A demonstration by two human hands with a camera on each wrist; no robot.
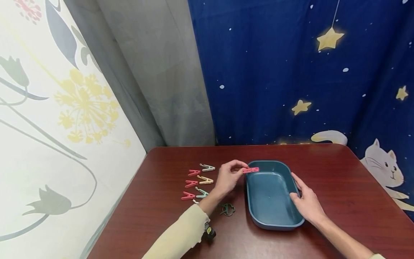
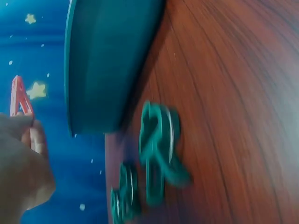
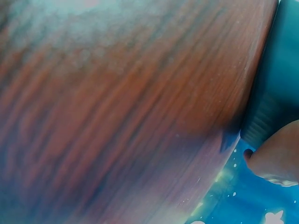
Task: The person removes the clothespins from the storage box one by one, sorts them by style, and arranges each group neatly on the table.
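A pink clothespin (image 1: 251,169) is pinched between the thumb and fingertips of my left hand (image 1: 229,176), over the far left rim of a blue plastic bin (image 1: 275,227). In the left wrist view the clothespin (image 2: 18,95) sticks up past the fingers, beside the bin wall (image 2: 103,65). My right hand (image 1: 308,204) grips the bin's right rim, thumb on the inner side and fingers along the outside. The right wrist view catches only part of that hand (image 3: 278,156) against the bin's outer wall (image 3: 275,88). No clothespins show inside the bin.
Left of the bin lie red clothespins (image 1: 191,183), a yellow one (image 1: 205,180), a mint one (image 1: 202,193) and a pale one (image 1: 208,167). A dark green round-jawed clip (image 1: 228,209) rests near the bin's left side. Curtains hang behind the brown table (image 1: 336,180).
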